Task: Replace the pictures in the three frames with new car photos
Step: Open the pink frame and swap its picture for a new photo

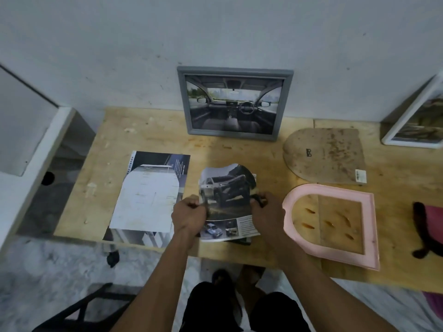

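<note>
Here, car photo [226,200] long axis away from person, left hand [189,215], right hand [266,210] pinching its sides.

Curled car photo [226,192] (arch-topped) mid-table

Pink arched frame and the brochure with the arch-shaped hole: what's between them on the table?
In the head view, the car photo page lies between the pink frame and the cut brochure, gripped by the left hand and right hand.
</note>
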